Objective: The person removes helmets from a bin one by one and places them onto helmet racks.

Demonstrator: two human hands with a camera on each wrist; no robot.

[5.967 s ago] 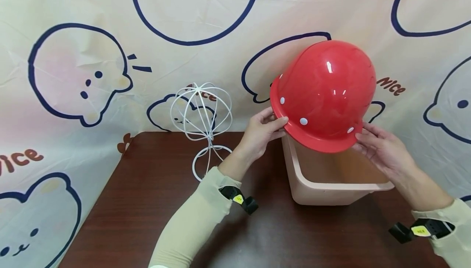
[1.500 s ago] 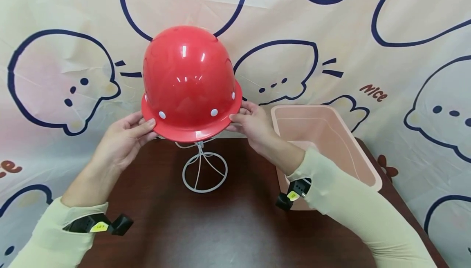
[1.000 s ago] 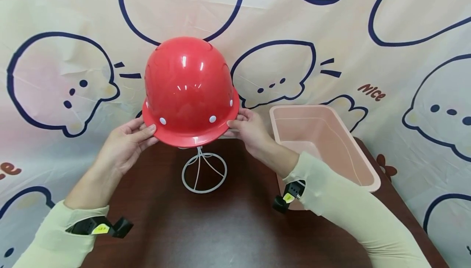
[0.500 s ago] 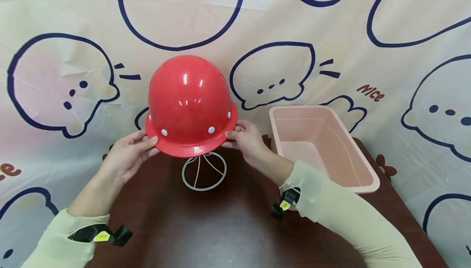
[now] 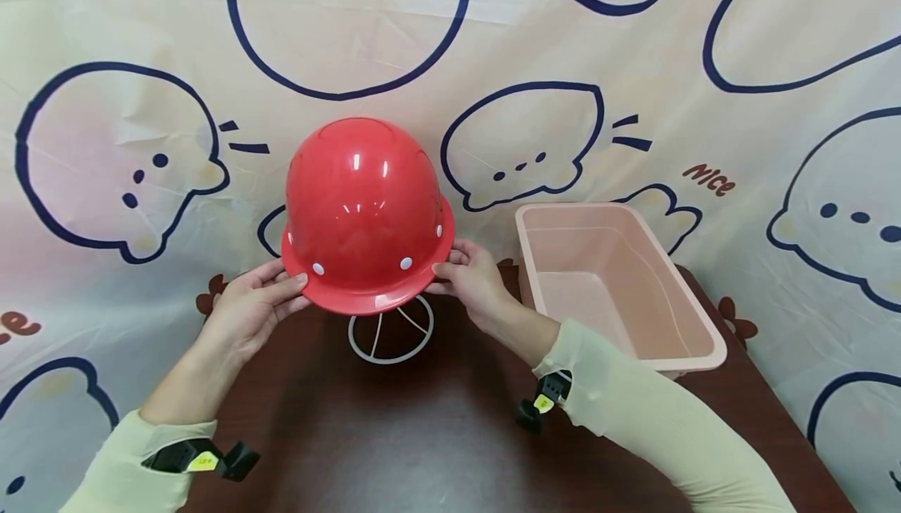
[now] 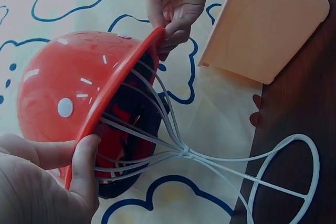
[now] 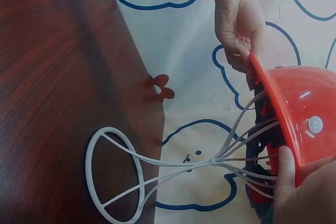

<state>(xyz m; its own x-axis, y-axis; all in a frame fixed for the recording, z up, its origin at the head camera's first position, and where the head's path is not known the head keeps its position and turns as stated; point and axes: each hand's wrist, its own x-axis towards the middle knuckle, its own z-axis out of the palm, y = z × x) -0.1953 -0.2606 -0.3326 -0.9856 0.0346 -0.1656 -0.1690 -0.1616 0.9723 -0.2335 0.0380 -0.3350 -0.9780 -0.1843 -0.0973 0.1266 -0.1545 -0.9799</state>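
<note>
A red hard hat (image 5: 362, 208) sits over the top of a white wire stand (image 5: 390, 360), so only the stand's ring base and part of its legs show in the head view. My left hand (image 5: 249, 310) pinches the brim at the left, thumb on top. At the right side of the brim, my right hand (image 5: 479, 286) pinches it the same way. In the left wrist view the stand's wires (image 6: 181, 150) run up inside the hard hat (image 6: 79, 87), where dark lining shows. The stand's base ring (image 7: 113, 177) rests on the table in the right wrist view.
A pink plastic bin (image 5: 693, 363) stands on the right of the brown table (image 5: 394, 450); nothing shows inside it. Behind the table hangs a cloth (image 5: 563, 44) printed with cartoon outlines. Each wrist wears a black camera (image 5: 239, 460).
Both hands have carried the hard hat from above the bin leftwards to the wire stand. Over the last second it has come down over the stand's top, covering the wire globe.
</note>
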